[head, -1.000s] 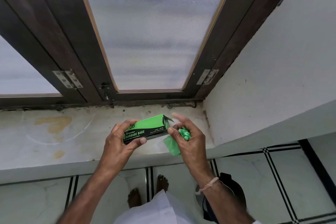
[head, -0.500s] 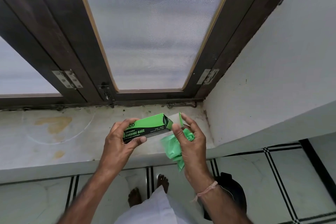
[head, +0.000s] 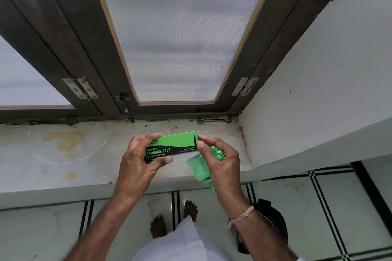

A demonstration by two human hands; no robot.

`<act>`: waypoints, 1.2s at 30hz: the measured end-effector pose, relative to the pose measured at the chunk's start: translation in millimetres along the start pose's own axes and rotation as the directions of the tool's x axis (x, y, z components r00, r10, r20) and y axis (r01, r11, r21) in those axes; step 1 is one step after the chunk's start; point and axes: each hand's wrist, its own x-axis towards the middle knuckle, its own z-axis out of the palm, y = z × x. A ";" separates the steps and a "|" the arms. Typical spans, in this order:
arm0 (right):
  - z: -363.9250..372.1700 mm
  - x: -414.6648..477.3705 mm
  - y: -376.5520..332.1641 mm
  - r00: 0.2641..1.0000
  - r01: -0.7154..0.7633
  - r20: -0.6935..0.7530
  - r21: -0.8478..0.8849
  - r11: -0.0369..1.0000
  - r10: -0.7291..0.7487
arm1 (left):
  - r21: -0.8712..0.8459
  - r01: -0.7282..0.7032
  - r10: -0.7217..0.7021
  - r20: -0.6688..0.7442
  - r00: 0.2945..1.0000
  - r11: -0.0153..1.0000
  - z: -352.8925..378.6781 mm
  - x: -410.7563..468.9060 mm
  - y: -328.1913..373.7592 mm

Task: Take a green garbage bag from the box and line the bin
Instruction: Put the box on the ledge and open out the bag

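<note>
A green and black garbage bag box (head: 177, 144) is held level over the marble window sill (head: 63, 159). My left hand (head: 141, 159) grips its left end. My right hand (head: 218, 161) has thumb and forefinger pressed on the box's right end flap, which lies closed. A crumpled green garbage bag (head: 201, 167) is tucked under the remaining fingers of that hand and hangs down past the sill's edge. A black bin (head: 273, 226) stands on the floor at the lower right, mostly hidden behind my right forearm.
A dark wooden window frame with frosted panes rises behind the sill. A white wall (head: 318, 95) closes off the right side. Below is a white tiled floor with black lines, my bare feet (head: 158, 225) and white clothing.
The box's right end flap stood open before and is now pressed closed by my right thumb and forefinger. The green bag has stayed in my right hand.
</note>
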 end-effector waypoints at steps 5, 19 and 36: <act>-1.1 1.0 10.0 0.998 0.048 0.048 -0.057 0.997 -0.045 | 0.060 0.000 0.000 -0.011 1.000 0.998 2.1 3.3 -1.6; -6.4 23.3 36.1 0.989 -0.103 0.066 -0.358 0.928 0.135 | 0.480 0.030 0.005 -0.071 0.997 0.877 39.5 20.3 -22.4; -79.2 -70.9 -9.1 0.838 -0.492 0.405 0.267 0.829 0.367 | -0.453 0.269 -0.149 0.283 0.948 0.850 87.3 -90.1 59.0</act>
